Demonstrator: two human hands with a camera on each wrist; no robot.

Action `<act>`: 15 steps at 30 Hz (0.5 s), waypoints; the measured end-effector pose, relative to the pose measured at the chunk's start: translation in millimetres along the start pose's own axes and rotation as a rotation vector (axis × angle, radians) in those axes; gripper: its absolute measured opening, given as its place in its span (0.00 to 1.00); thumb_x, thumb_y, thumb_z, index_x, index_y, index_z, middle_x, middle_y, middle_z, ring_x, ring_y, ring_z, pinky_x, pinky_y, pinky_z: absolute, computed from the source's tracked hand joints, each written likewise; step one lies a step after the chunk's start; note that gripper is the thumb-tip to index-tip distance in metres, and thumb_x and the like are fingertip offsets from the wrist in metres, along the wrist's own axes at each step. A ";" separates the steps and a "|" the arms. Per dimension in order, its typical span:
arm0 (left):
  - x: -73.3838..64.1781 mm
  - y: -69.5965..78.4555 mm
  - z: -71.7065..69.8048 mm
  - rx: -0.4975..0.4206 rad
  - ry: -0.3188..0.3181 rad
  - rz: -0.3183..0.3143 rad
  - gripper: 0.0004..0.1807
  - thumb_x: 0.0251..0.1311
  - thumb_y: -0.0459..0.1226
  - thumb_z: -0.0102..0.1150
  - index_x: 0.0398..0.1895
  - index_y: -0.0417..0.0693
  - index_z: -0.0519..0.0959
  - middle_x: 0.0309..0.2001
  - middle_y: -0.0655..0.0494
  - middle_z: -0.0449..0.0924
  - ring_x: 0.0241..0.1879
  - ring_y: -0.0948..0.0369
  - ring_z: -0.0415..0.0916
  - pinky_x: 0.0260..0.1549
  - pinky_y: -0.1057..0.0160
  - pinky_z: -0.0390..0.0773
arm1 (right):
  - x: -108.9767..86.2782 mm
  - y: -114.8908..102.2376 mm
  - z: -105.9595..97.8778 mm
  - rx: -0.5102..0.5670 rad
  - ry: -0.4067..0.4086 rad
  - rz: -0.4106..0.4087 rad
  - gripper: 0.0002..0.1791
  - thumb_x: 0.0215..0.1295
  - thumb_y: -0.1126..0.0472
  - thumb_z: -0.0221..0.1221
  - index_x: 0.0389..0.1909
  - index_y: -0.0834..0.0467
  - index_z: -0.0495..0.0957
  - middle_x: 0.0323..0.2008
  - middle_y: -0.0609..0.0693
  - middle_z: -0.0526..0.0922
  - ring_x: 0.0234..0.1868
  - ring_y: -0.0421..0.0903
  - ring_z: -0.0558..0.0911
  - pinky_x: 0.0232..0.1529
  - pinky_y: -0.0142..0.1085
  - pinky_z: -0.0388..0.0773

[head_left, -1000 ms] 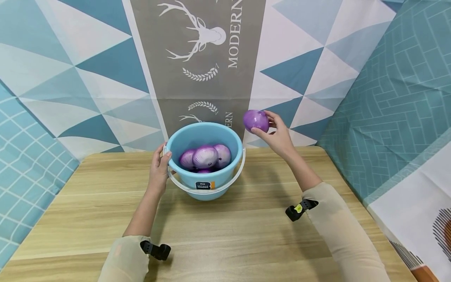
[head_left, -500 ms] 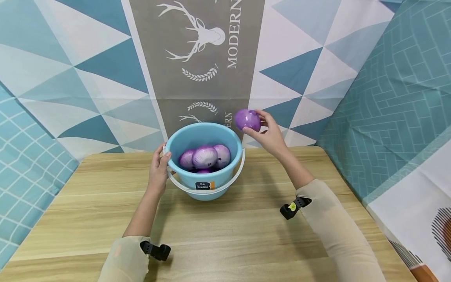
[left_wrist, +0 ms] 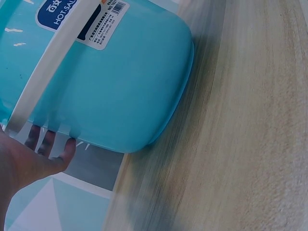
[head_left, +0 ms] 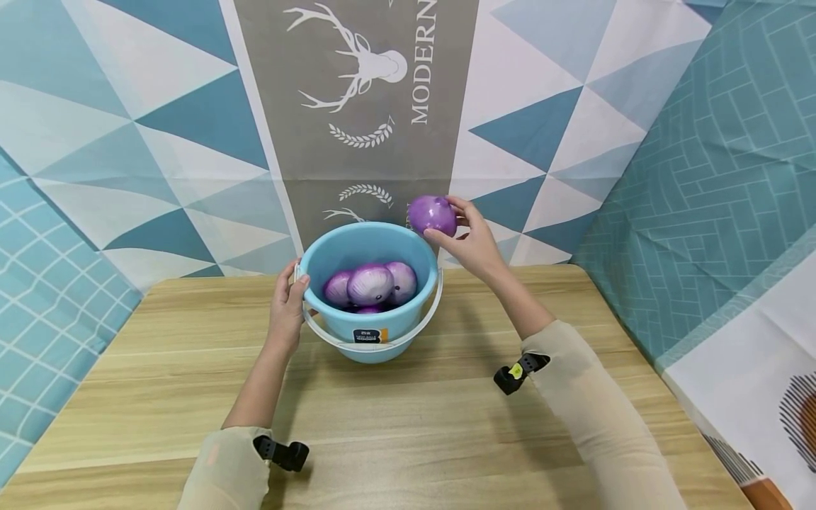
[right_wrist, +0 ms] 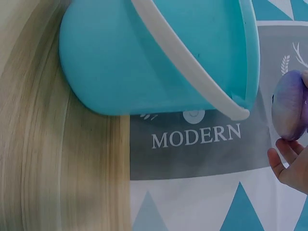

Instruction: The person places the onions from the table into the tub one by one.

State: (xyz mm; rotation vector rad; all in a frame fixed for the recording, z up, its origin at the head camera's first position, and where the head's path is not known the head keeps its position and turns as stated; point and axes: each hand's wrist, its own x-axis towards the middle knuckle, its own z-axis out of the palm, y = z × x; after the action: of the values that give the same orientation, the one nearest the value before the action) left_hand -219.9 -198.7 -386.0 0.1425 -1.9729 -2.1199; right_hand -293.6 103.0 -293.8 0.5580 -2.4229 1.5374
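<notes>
A light blue bucket (head_left: 382,327) with a white handle (head_left: 426,322) stands on the wooden table, several purple onions (head_left: 371,284) lying inside it. My left hand (head_left: 288,306) holds the bucket's left side, thumb over the rim; in the left wrist view fingers (left_wrist: 67,153) lie along its wall. Above the bucket's right rim, a purple onion (head_left: 432,216) is pinched between the thumb and fingers of my right hand (head_left: 474,244). The right wrist view shows that onion (right_wrist: 288,107) apart from the bucket, partly cut off by the frame edge.
The wooden table (head_left: 395,439) reaches back to a patterned wall cloth (head_left: 357,156) just behind the bucket. A teal brick-patterned cloth (head_left: 707,177) hangs along the right edge, and a blue tiled one (head_left: 44,319) along the left.
My right hand has carried the onion leftward, from right of the bucket to over its right rim. The left hand and the bucket have stayed in place.
</notes>
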 end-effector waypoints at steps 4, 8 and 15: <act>-0.1 0.0 -0.1 0.004 0.000 -0.006 0.28 0.66 0.47 0.43 0.70 0.61 0.56 0.63 0.53 0.61 0.51 0.62 0.67 0.40 0.66 0.78 | 1.4 -2.5 5.9 0.020 -0.007 0.012 0.40 0.53 0.50 0.67 0.66 0.49 0.61 0.58 0.54 0.70 0.54 0.49 0.71 0.50 0.44 0.77; -0.2 -0.5 -0.7 0.011 0.001 -0.008 0.28 0.66 0.47 0.43 0.70 0.62 0.57 0.64 0.54 0.61 0.52 0.62 0.66 0.43 0.62 0.78 | 3.0 -5.9 11.2 0.031 -0.014 0.007 0.40 0.53 0.50 0.67 0.66 0.50 0.61 0.58 0.54 0.70 0.53 0.49 0.72 0.50 0.44 0.78; -0.3 -0.5 -0.5 0.010 -0.002 -0.001 0.28 0.67 0.47 0.43 0.70 0.62 0.57 0.64 0.53 0.60 0.52 0.61 0.66 0.38 0.68 0.78 | 5.3 -7.8 20.1 0.014 -0.035 -0.010 0.40 0.53 0.48 0.66 0.66 0.50 0.61 0.58 0.54 0.69 0.54 0.49 0.70 0.50 0.44 0.76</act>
State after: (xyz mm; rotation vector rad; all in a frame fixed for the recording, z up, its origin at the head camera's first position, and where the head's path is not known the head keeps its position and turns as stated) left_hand -219.5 -199.1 -386.6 0.1438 -1.9857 -2.1118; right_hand -294.7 80.9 -294.0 0.6037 -2.4326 1.5551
